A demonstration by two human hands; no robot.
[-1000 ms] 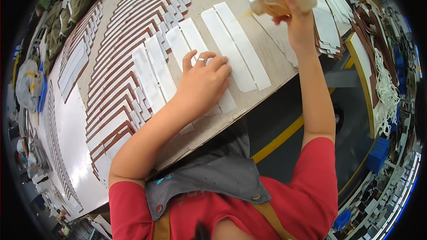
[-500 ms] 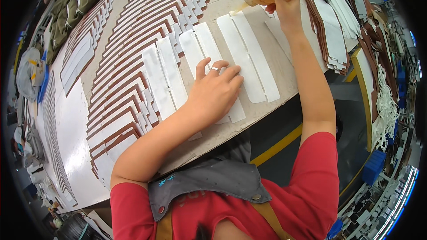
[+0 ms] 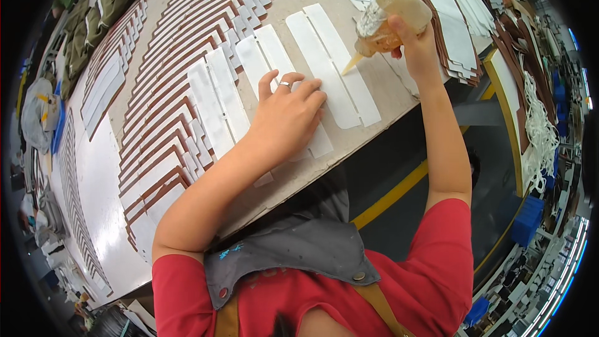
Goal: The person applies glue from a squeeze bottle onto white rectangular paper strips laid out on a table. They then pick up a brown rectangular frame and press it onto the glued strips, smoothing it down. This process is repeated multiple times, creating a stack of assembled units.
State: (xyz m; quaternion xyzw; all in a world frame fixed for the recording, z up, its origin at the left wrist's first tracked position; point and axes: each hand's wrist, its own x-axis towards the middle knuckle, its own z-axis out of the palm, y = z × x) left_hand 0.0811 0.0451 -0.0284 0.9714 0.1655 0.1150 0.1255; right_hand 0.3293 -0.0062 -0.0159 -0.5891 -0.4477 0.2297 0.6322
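Grip of the right hand is clamped around a squeeze bottle, which it holds tilted above the bench. This bottle is of translucent soft plastic, with a wrinkled silvery wrap and amber colour in its lower part. Its yellowish nozzle is a slim cone, pointing down to the narrow line between two white strips; whether the tip touches them, I cannot tell. These strips are long, flat and smooth, with rounded corners, and they lie side by side on the bench.

The left hand has its fingers bent and spread apart, and it rests over the next pair of white pieces; it wears a plain metal ring. One more similar pair lies to the left of it. Further left, thin flat pieces with brown edges overlap like stairs, in a long slanting row. The bench surface is pale and looks worn, with dark scratches.

At the far right side, brown and white sheets are stacked, and soft white cords hang in a tangled bunch. Olive cloth, folded and wrinkled, lies at the upper left.
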